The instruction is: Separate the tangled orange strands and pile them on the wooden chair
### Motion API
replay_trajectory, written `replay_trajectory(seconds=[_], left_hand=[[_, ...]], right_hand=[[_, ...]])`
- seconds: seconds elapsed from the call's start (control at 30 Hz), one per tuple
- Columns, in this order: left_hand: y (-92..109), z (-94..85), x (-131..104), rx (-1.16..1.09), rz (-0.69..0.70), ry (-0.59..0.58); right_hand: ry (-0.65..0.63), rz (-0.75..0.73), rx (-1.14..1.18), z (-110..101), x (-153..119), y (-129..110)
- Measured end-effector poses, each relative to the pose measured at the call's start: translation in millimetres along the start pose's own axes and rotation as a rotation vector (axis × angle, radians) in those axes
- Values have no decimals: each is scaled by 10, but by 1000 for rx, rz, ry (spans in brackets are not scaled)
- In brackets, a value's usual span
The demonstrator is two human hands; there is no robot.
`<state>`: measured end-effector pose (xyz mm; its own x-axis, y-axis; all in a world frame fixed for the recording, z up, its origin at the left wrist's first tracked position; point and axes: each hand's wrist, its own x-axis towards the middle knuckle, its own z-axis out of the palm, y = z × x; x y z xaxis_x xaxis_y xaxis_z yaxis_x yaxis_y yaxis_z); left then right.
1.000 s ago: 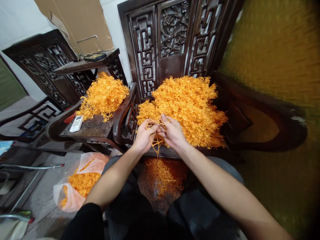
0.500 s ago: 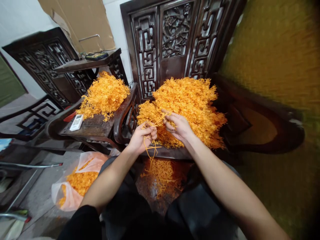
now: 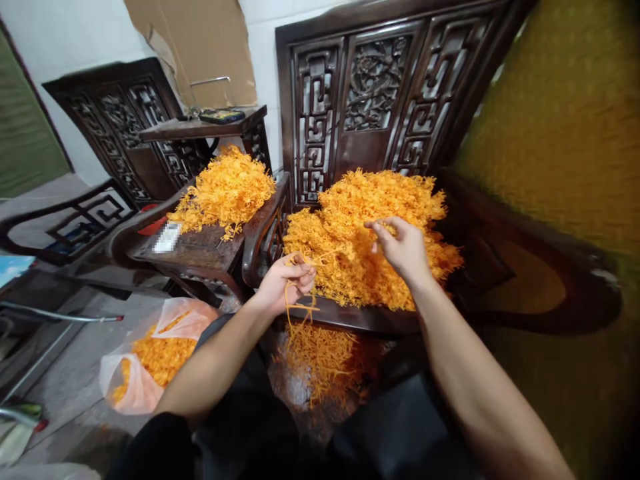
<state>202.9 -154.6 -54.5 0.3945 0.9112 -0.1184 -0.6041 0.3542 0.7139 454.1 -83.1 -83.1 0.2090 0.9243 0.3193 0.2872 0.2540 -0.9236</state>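
My left hand (image 3: 286, 280) is closed around a small bunch of thin orange plastic sprigs (image 3: 299, 304) whose stems hang down below the fist. My right hand (image 3: 401, 248) reaches forward onto a big heap of the same orange sprigs (image 3: 360, 233) piled on a dark carved wooden chair seat (image 3: 350, 319); its fingers pinch at the top of the heap. More orange sprigs (image 3: 323, 357) lie scattered on the floor between my knees.
A second orange heap (image 3: 225, 190) sits on a dark side table (image 3: 200, 250) at the left, beside a small white remote (image 3: 167, 237). A plastic bag of orange pieces (image 3: 150, 360) lies on the floor. A yellow wall (image 3: 560, 120) fills the right.
My right hand has left the left hand and moved up and right onto the big heap. The left hand keeps its bunch. The view has shifted, so everything sits further right.
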Motion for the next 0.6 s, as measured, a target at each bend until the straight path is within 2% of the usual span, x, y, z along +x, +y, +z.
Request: replay_trajectory(seconds=[0.13, 0.23, 0.33, 0.47, 0.53, 0.6], left_hand=[[23, -130, 27, -34, -1, 83], [-15, -162, 40, -63, 3, 105], [-39, -149, 20, -90, 21, 145], [-38, -113, -77, -51, -18, 149], [-30, -111, -168, 9, -79, 97], [-20, -128, -269, 106, -159, 11]], right_hand=[[-121, 86, 354, 134, -311, -269], [-237, 107, 435, 344, -479, -434], [-317, 123, 450, 509, -526, -473], [-221, 86, 401, 617, -419, -389], [-124, 90, 396, 614, -217, -323], [27, 106, 429, 599, 99, -251]])
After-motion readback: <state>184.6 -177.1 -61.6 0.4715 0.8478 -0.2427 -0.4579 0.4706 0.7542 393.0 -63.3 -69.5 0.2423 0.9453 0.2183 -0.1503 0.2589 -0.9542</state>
